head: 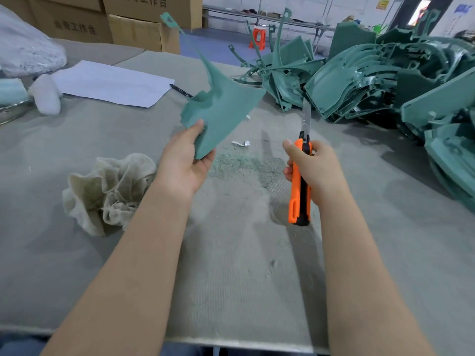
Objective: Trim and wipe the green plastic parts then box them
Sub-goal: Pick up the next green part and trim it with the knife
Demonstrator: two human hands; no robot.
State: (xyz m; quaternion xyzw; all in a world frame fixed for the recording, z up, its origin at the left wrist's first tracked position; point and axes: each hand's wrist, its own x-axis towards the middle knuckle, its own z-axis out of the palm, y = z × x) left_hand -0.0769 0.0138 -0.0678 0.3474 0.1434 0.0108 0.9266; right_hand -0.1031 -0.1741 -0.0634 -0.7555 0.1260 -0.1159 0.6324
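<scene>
Two bare forearms reached out over the grey worktop (231, 265). The left hand (183, 165) kept a clenched grip on the lower corner of a green plastic part (221, 106), thumb on its near face, lifting it clear of the worktop with its thin strip pointing up and away. The right hand (312, 168) had a closed grip around an orange knife (299, 181), its blade out and pointing upward, just right of the part and not touching it.

Left of the part, near the left forearm, lay a crumpled pale rag (108, 191). Under and just beyond the part, between the hands, green shavings (244, 165) lay scattered on the worktop. Farther back to the part's left lay a white sheet of paper (113, 83) with a black pen (181, 90) at its right edge. Right of the part rose a big heap of green parts (385, 78). Behind the part's left stood cardboard boxes (133, 24).
</scene>
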